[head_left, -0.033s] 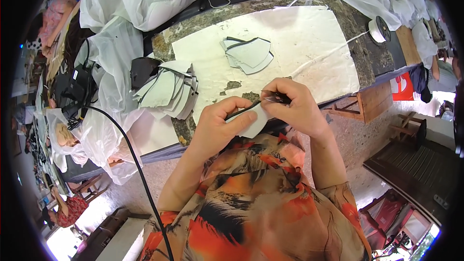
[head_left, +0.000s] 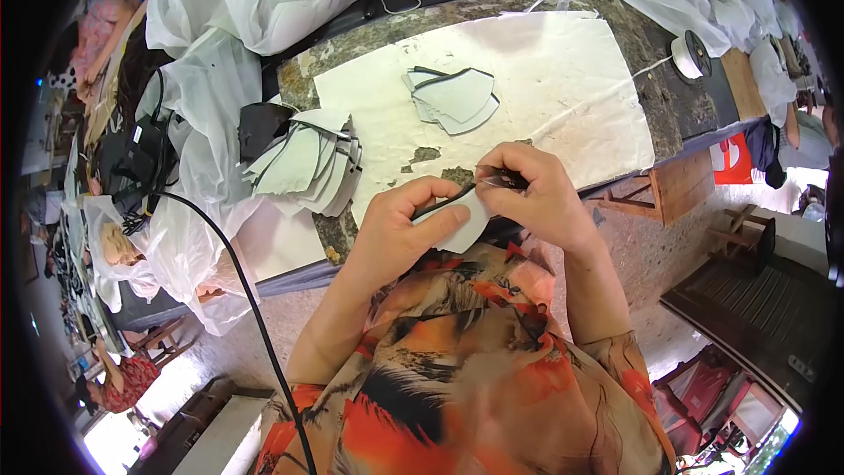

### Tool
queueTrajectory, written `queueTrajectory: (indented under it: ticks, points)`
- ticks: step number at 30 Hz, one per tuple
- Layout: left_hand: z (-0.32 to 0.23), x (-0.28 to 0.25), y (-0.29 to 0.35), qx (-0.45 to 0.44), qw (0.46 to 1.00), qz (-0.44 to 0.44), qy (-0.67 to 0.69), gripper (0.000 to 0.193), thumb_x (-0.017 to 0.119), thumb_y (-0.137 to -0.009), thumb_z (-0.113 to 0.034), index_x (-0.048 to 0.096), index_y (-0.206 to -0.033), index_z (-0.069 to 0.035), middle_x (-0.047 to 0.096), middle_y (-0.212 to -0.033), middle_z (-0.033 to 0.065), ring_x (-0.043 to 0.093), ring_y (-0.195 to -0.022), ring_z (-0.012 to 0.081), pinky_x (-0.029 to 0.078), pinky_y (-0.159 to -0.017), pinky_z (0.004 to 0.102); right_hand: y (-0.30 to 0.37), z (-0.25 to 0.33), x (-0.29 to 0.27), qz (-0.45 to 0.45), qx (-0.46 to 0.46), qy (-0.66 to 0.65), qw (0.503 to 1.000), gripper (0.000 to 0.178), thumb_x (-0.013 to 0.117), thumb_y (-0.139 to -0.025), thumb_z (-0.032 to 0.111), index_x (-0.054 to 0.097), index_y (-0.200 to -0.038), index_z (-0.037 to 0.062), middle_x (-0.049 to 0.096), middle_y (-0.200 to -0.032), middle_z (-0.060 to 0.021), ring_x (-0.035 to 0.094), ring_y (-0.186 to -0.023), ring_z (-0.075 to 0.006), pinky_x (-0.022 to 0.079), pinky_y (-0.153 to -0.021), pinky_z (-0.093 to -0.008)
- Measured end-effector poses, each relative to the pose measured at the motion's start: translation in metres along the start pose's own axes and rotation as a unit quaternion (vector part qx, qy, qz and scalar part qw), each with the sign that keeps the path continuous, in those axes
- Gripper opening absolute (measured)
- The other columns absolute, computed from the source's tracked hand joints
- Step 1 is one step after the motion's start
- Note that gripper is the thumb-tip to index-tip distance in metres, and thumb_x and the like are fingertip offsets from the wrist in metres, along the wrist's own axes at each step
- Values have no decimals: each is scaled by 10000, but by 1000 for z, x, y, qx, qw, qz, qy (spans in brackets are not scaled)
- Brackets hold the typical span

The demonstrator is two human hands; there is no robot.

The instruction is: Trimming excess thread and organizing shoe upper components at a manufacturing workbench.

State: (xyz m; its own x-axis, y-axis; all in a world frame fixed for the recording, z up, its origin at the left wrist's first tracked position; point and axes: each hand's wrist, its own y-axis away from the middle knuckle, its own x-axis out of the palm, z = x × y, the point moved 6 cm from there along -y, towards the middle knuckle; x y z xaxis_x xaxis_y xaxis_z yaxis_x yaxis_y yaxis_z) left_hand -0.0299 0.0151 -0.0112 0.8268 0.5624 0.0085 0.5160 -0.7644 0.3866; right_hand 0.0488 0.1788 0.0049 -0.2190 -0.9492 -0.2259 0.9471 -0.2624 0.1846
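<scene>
Between thumb and fingers, my left hand point(head_left: 406, 222) pinches a pale grey cut piece point(head_left: 468, 227) with a dark band along its upper edge. My right hand point(head_left: 538, 192) is closed at the piece's right end, gripping a small dark tool with a metallic glint point(head_left: 505, 179); its kind is partly hidden by the fingers. Both hands are close together above the table's near edge. Beyond them lies a small stack of similar dark-edged pieces point(head_left: 457, 101). A larger fanned pile of such pieces point(head_left: 312, 163) rests to the left.
A worn white sheet point(head_left: 563, 62) covers the board. White tape leads from a spool point(head_left: 690, 54) at the far right. Translucent plastic bags point(head_left: 211, 79) crowd the left and far sides. A black cable point(head_left: 237, 259) hangs at my left. A wooden stool point(head_left: 673, 189) stands right.
</scene>
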Motion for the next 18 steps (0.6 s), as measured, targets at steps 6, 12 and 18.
queueTrajectory:
  ticks: [6, 12, 18]
  points:
    - [7, -2, -1, -27, 992, 8, 123, 319, 708, -936, -107, 640, -1219, 26, 702, -1048, 8, 617, -891, 56, 511, -796, 227, 2, 12, 6, -101, -129, 131, 978, 183, 670, -748, -36, 696, -920, 23, 644, -827, -71, 593, -719, -144, 476, -647, -278]
    - [8, -1, 8, -30, 973, -7, 228, 290, 702, -946, -117, 653, -1203, 9, 698, -1053, 0, 603, -898, 51, 501, -801, 227, 10, 19, 16, -156, -265, 212, 928, 300, 654, -682, -101, 713, -934, 50, 638, -824, -53, 560, -680, -137, 452, -602, -254]
    - [-47, -55, 39, 103, 974, -140, -146, 230, 684, -985, -224, 701, -1107, -30, 726, -915, 59, 614, -828, 76, 494, -717, 272, 14, -9, -3, -228, -95, 19, 969, 161, 726, -832, -28, 703, -976, 40, 618, -799, -4, 552, -731, -76, 459, -663, -230]
